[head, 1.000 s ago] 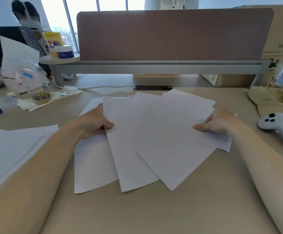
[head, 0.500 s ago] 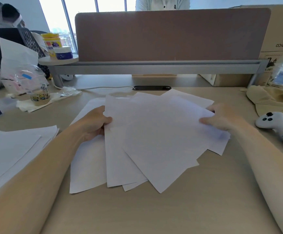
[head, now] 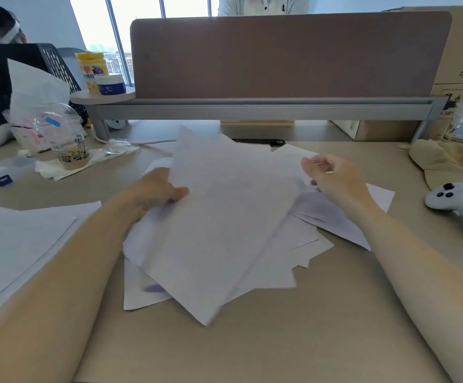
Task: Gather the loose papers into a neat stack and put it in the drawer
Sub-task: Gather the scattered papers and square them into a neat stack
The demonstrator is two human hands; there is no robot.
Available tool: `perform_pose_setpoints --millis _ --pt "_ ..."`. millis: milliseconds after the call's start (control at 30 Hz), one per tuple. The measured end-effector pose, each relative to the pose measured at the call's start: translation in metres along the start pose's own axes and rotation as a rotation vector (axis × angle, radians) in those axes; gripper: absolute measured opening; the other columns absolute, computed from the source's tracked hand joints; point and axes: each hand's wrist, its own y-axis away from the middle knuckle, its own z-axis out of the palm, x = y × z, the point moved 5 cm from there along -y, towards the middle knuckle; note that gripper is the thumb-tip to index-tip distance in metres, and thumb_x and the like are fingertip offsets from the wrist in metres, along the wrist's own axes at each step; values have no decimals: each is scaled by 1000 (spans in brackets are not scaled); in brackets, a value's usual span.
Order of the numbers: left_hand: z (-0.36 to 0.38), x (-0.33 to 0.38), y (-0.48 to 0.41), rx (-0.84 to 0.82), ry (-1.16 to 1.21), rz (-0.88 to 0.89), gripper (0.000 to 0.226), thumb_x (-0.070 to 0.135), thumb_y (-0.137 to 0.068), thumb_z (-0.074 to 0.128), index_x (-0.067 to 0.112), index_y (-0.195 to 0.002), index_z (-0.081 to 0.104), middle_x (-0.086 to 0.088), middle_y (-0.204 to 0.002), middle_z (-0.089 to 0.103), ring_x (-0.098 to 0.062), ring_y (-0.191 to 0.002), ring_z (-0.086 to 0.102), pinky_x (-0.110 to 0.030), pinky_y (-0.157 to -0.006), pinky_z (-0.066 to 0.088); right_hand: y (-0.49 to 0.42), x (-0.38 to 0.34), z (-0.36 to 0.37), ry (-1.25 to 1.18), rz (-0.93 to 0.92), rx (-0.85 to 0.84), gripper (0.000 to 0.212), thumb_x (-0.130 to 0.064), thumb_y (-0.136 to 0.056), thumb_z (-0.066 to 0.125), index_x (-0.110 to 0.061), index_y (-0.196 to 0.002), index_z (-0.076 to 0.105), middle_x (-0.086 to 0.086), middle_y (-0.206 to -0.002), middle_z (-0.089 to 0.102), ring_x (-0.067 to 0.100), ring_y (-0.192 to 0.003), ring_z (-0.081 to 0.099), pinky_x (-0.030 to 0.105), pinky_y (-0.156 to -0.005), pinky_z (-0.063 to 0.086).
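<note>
Several loose white papers lie fanned and overlapping on the beige desk in front of me. My left hand pinches the left edge of the upper sheets, thumb on top, and lifts them so they tilt up. My right hand hovers over the right side of the pile with fingers loosely curled and holds nothing. One sheet pokes out to the right under that hand. No drawer is in view.
A second pile of white paper lies at the left. A cup, plastic bags and jars stand at the back left. A white controller and beige cloth lie at the right. A brown divider panel closes off the back.
My left hand has lifted the upper sheets and swung them toward the middle. My right hand has let go of the right edge and risen above the pile.
</note>
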Motion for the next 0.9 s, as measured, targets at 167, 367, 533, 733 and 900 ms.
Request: perform_pose_setpoints --millis 167,367,533,733,900 --pt "-37 -32 -2 61 -114 -172 29 32 -88 68 8 -104 65 -10 -106 68 -28 -97 63 -38 -90 49 -5 33 -27 631 119 -138 75 -71 -63 69 -21 -118 63 4 -135 54 28 -123 51 46 -98 45" --pt "-17 -16 6 -65 -326 -104 21 31 -87 70 11 -95 71 -4 -95 71 -22 -87 65 -30 -75 45 3 29 -21 681 127 -300 106 -85 -41 66 -30 -130 54 2 -141 49 28 -128 46 47 -105 40" --pt "-11 -5 10 -106 -537 -31 23 30 -82 75 23 -70 57 2 -73 60 -14 -67 56 -26 -56 37 14 16 0 695 -39 -503 73 -63 -70 73 -33 -133 53 -4 -145 46 22 -129 44 38 -102 36" --pt "-9 -5 7 -78 -491 -21 14 29 -85 72 24 -84 59 1 -90 64 -21 -84 59 -29 -72 43 18 11 0 742 -75 -461 68 -71 -66 64 -36 -125 59 -5 -137 55 20 -121 50 39 -100 43" --pt "-16 -11 8 47 -147 -86 19 13 -88 69 20 -79 54 0 -80 59 -15 -70 54 -24 -56 40 25 -1 6 824 -93 -507 64 -58 -70 69 -34 -128 58 -5 -135 54 20 -118 51 34 -93 44"
